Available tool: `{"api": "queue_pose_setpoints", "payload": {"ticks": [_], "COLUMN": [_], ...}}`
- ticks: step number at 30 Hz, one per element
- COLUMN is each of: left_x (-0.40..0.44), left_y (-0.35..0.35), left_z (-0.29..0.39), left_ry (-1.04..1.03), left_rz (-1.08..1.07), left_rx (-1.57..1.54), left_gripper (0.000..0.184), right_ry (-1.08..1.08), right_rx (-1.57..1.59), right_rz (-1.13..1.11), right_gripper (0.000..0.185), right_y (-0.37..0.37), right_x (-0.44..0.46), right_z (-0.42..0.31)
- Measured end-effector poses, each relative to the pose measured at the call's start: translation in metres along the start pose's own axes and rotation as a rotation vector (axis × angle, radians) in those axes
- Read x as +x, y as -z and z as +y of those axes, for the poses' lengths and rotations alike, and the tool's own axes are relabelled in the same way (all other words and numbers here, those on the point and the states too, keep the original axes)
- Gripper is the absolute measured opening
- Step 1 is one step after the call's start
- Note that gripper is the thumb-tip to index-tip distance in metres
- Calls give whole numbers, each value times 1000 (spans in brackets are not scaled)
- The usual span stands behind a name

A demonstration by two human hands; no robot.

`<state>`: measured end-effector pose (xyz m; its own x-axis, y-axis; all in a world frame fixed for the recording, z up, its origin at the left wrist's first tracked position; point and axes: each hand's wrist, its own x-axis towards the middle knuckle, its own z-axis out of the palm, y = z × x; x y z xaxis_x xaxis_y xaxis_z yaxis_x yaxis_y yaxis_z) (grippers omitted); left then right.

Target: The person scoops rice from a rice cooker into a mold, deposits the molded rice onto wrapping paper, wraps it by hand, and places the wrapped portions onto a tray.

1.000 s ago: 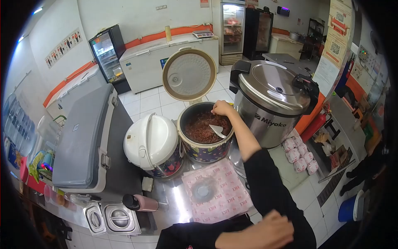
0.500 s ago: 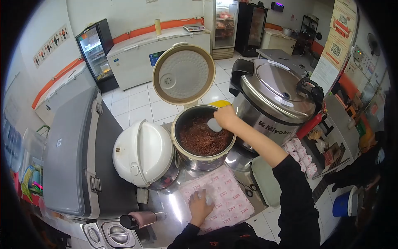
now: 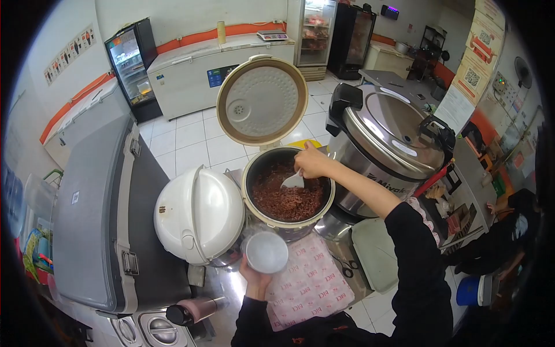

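Note:
My right hand [image 3: 312,162] is closed around the handle of a white rice paddle [image 3: 293,181], its blade down at the reddish-brown rice [image 3: 284,202]. The rice lies in the dark pot of an open rice cooker [image 3: 247,195], whose round lid [image 3: 258,103] stands raised behind it. In front of the cooker, my left hand [image 3: 254,280] grips a small translucent white bowl [image 3: 266,253] from its lower left side. Beneath it lie printed wrapping papers [image 3: 315,283] with red lettering.
A closed white rice cooker [image 3: 199,214] stands left, beside a big grey cooler box [image 3: 92,214]. On the right are a large steel Miyako cooker [image 3: 376,156], black scissors [image 3: 350,268] and a pale green tray [image 3: 376,254]. A pink bottle [image 3: 196,309] lies near the front. Another person [image 3: 514,225] is at far right.
My left hand has risen from the wrapping papers and now holds the translucent bowl up near the cooker. The paddle has moved slightly left and lower, over the rice.

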<state>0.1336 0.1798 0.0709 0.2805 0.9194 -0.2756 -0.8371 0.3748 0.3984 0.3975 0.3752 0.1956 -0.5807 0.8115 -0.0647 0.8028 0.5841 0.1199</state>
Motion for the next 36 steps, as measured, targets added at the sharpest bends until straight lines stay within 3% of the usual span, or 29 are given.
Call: {"api": "queue_pose_setpoints", "payload": {"ticks": [2,3,5,7,9,12,17,20,24,30,36], "left_x": [0,3,3,14,46,66,51,38,42,84,57], "left_y": [-10,-4,-1,24,-3,-34,-53,-63,-81,-146,-75], "left_z": [1,-1,-1,-4,-19,-55,-126,-153,-162,-187,-166], "left_ry": [-49,-91,-29,-89,-58,-6,102,101,-41,-422,-509], "left_rz": [78,-3,-169,2,-117,-263,-485,-617,-744,-866,-875], "left_rx": [56,69,3,16,80,270,599,785,1017,1256,1732], "left_gripper": [66,66,65,64,64,64,63,62,61,61,60], "right_ry": [-61,-59,-15,-133,-94,-111,-158,-215,-234,-226,-405], "right_rx": [56,105,34,23,-60,-185,-243,-289,-328,-332,-288], "right_rz": [-86,77,152,125,205,170,192,97,104,107,145], "right_gripper": [12,13,15,10,5,13,19,20,18,14,19], "right_y": [-5,-24,-16,-11,-13,-2,-3,-2,1,9,-50], "right_x": [10,14,9,8,10,4,-2,1,-4,-13,7], "right_z": [-3,1,-7,-23,-30,-41,-46,-46,-47,-79,-74]}}
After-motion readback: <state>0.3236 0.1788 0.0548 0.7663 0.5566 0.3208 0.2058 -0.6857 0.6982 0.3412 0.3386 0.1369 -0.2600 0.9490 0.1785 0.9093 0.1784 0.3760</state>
